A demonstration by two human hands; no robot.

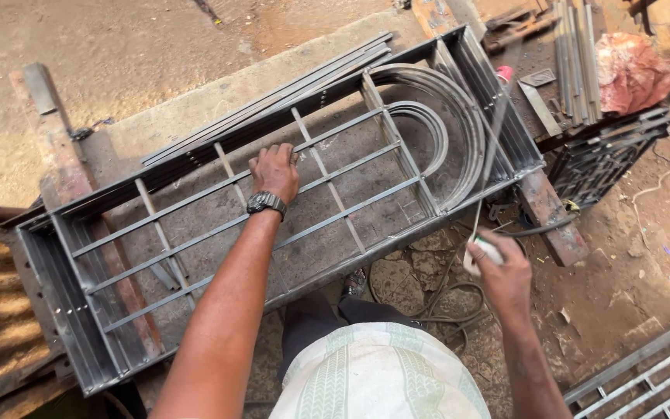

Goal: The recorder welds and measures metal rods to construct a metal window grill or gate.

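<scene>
Grey steel window grille (195,233) with an arched end, flat on a concrete slab (195,101), under the left hand (274,172).

Left hand lies spread, palm down on the crossbars; right hand (502,271) is closed round a white-handled thin rod (494,147) reaching toward the arch. Welded bar frame looks heavy, rigid and sharp-edged; outer channel rails offer the firmest hold. More grilles (606,155) lie beside it.

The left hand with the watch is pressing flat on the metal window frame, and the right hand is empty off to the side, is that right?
Not quite. The head view shows the right hand is not empty: its grip is closed on a white-handled tool. The left hand with the watch does rest flat on the metal window frame.
</scene>
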